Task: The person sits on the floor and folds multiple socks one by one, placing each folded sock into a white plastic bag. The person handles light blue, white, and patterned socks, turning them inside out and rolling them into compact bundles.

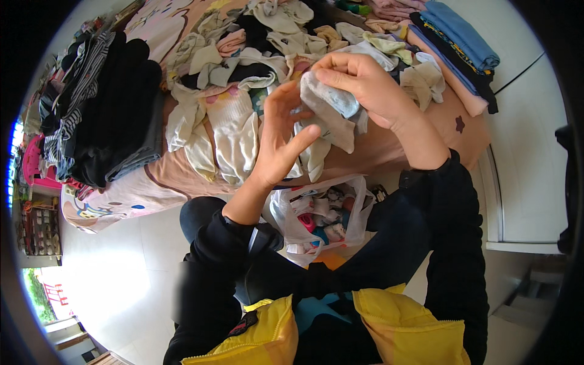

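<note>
A pale grey-white sock with a light blue patch hangs over the near edge of the bed, pinched at its top between the thumb and fingers of my right hand. Just left of it, my left hand has its thumb and fingers spread, holding nothing. Behind both hands, many loose socks, mostly white and cream, lie heaped on a peach patterned bedspread. Below my hands, between my legs, a white plastic bag stands open with several bundled socks inside.
Dark folded clothes are stacked on the bed's left side, next to striped garments. At the far right lies a stack topped with folded blue cloth. A white cabinet stands beyond the bed's right edge.
</note>
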Available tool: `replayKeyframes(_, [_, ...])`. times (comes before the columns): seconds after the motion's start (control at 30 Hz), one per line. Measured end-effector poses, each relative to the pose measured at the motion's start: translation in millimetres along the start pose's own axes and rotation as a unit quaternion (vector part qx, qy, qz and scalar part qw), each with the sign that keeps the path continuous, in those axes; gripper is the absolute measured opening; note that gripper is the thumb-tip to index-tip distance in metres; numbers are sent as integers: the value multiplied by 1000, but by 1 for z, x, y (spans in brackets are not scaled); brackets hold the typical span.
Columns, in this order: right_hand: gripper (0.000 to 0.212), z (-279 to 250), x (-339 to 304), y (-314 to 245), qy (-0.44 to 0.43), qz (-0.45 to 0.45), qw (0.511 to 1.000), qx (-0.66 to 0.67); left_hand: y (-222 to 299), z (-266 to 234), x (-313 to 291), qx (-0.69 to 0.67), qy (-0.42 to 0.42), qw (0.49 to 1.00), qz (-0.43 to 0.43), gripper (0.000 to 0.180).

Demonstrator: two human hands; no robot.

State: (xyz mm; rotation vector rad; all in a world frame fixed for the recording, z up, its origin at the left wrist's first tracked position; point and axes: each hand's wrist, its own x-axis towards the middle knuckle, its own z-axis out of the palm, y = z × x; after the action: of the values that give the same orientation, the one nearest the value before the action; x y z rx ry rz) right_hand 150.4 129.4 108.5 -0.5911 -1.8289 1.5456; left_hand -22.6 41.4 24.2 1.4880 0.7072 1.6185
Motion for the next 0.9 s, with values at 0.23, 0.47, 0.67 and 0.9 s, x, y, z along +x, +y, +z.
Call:
replayKeyframes(0.23, [19,-16,-4,20,6,118,983,141,10,-9,-2,-120,-32,958,-260,46])
replayKeyframes(0.47, [30,-8,-8,42,-12,140,975,174,2,-2,-6,-51,-61,955,-287,35])
replayKeyframes(0.67, [50,8,-20,49,-47,126,980,146,-6,0,-5,-165,191,962,-107,27])
replayKeyframes(0.9, [27,-29,-15,45,137,-15,984,-110,-17,-8,-4,21,171,985,-31,20])
